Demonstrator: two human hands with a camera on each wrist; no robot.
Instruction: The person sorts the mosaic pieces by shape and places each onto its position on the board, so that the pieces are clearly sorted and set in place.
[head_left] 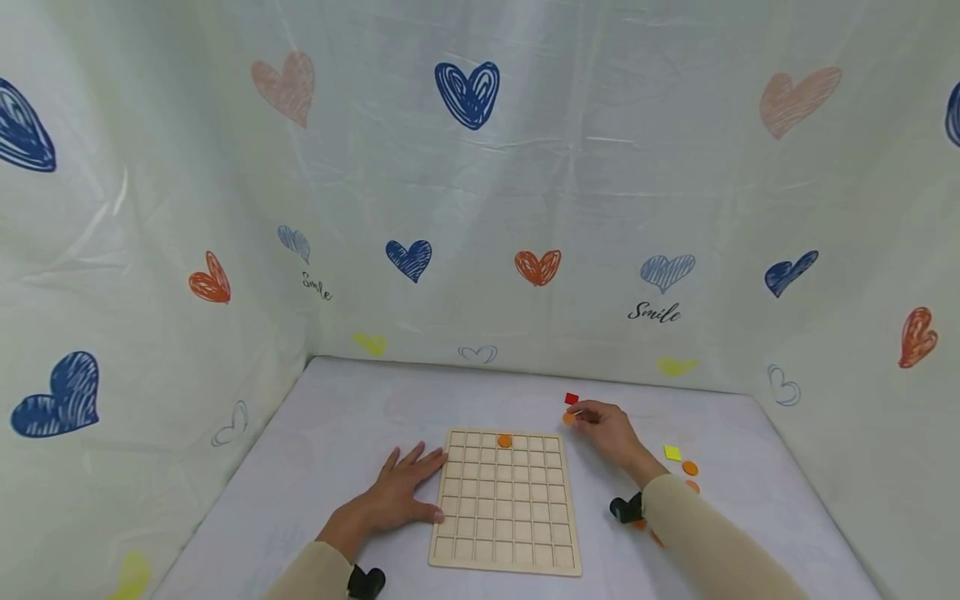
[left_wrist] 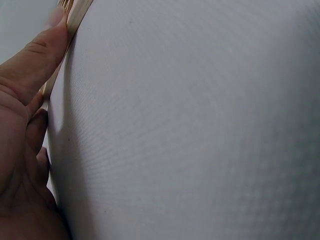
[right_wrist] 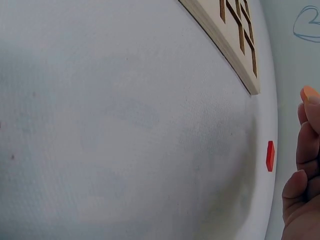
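Observation:
A wooden grid board (head_left: 502,502) lies on the white-covered table, with one orange disc (head_left: 505,441) in its top row. My left hand (head_left: 397,493) is spread flat at the board's left edge, fingertips and thumb touching the rim; the left wrist view shows the thumb (left_wrist: 42,55) against the wooden edge. Beyond the board's upper right corner, my right hand (head_left: 606,429) pinches another orange disc (head_left: 569,418) between thumb and fingers. In the right wrist view this disc (right_wrist: 311,93) is held up off the table. A red square tile (head_left: 572,398) lies just behind it.
To the right of the board lie a yellow square tile (head_left: 672,452) and several orange discs (head_left: 690,468), some partly hidden by the right forearm. A white curtain (head_left: 480,183) printed with hearts encloses the table at the back and sides.

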